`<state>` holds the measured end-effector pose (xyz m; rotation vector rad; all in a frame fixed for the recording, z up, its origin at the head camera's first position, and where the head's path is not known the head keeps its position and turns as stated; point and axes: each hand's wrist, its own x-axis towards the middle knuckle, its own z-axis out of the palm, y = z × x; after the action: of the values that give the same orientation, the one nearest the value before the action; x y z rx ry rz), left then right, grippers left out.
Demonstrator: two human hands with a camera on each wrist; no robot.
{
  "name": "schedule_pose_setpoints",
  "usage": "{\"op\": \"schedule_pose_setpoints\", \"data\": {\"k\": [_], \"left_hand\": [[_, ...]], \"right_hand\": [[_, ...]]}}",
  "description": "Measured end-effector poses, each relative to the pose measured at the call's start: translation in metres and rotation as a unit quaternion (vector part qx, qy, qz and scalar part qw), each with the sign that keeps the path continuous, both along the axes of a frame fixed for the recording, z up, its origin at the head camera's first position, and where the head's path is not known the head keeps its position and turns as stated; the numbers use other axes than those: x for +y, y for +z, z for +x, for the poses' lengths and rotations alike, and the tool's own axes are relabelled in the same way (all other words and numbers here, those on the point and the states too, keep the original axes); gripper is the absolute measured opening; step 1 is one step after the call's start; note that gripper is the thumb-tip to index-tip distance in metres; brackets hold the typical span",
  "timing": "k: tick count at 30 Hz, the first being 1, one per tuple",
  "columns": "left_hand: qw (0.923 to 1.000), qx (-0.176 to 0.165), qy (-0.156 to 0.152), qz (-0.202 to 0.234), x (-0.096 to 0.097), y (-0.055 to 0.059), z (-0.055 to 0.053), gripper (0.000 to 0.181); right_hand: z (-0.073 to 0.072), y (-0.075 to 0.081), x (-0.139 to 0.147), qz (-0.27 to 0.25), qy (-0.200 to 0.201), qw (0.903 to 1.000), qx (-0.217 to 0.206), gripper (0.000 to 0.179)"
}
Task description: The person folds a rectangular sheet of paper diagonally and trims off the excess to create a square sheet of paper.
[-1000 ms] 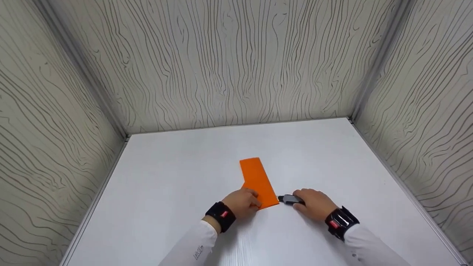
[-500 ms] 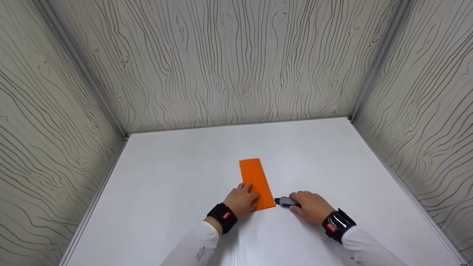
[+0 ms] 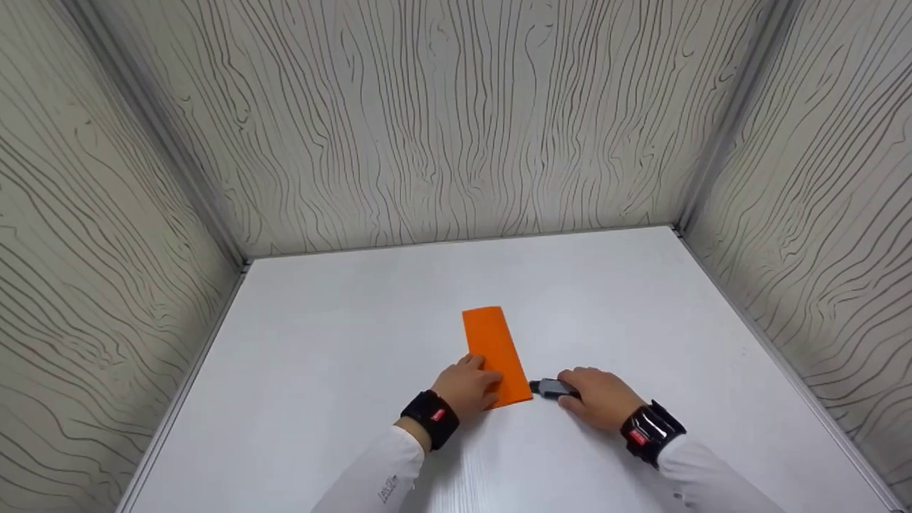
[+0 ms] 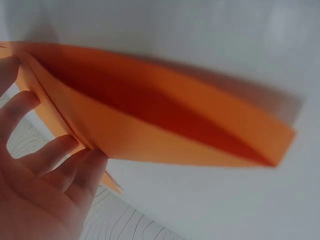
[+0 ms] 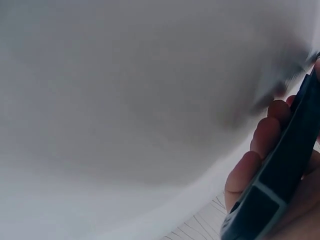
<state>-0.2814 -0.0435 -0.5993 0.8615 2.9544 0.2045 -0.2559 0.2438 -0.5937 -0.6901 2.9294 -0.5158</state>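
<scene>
A folded sheet of orange paper (image 3: 493,345) lies slanted on the white table. My left hand (image 3: 463,388) rests on its near left part, fingertips pressing the paper down. In the left wrist view the fingers (image 4: 62,147) are spread and slightly bent along a crease, and the layers of the orange paper (image 4: 175,107) gape apart. My right hand (image 3: 602,399) grips a grey and black utility knife (image 3: 556,388); its front end points left at the paper's near right corner. The right wrist view shows the fingers curled round the dark handle (image 5: 285,170). Whether a blade touches the paper I cannot tell.
The white tabletop (image 3: 342,320) carries the paper and both hands. Wood-grain panels (image 3: 427,128) stand behind it and on both sides. Grey metal edging (image 3: 769,385) runs along the table's sides.
Over the last second my left fingers spread further up the paper, its left corner went out of sight, and paper and knife shifted slightly left. Hardly anything moved in the last half second.
</scene>
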Motion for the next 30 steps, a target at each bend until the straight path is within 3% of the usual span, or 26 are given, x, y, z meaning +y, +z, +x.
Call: {"op": "schedule_pose_setpoints", "data": {"k": [14, 24, 30], "left_hand": [[0.9996, -0.023, 0.015, 0.009, 0.003, 0.000, 0.001, 0.031], [0.9998, -0.005, 0.018, 0.001, 0.001, -0.011, -0.007, 0.030], [0.9996, -0.013, 0.025, 0.008, 0.002, -0.009, -0.006, 0.030]], "right_hand": [[-0.003, -0.001, -0.003, 0.006, -0.014, 0.9999, -0.001, 0.029], [-0.006, -0.003, -0.004, 0.011, -0.007, 0.9998, 0.012, 0.031], [-0.008, -0.004, -0.003, 0.012, -0.019, 0.9997, 0.011, 0.030]]}}
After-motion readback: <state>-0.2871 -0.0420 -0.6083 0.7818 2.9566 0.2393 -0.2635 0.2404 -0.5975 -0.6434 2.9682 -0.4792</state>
